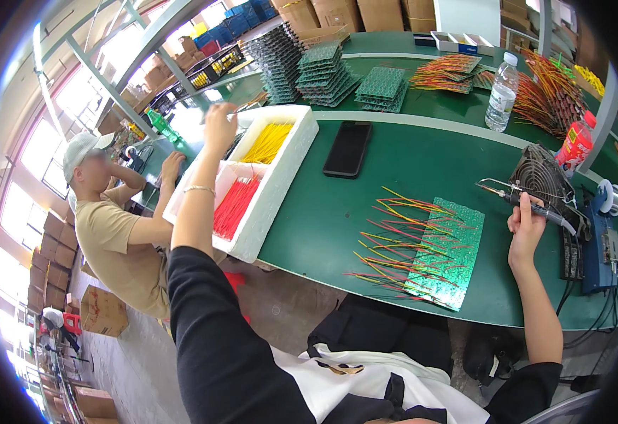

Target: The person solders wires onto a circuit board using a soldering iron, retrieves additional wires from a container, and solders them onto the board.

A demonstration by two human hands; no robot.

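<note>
Circuit board panel [459,265], green and shiny, lies flat on the green bench [316,233] between the two hands, near its front edge; red and yellow wires [394,244] lie across it and fan out past its left side, their joints too small to make out. The right hand [525,232] is curled closed around a soldering iron [555,218], fingers partly hidden behind the handle, the tip well apart from the panel. The left hand [220,131] is raised by the far left side of a white foam box [307,134], fingers bent and blurred; I cannot tell how far they part or whether they grip anything. Its forearm covers part of the box, which holds yellow wires [268,143] and red wires [237,205]. The lower edge cuts off the left sleeve [217,332].
</note>
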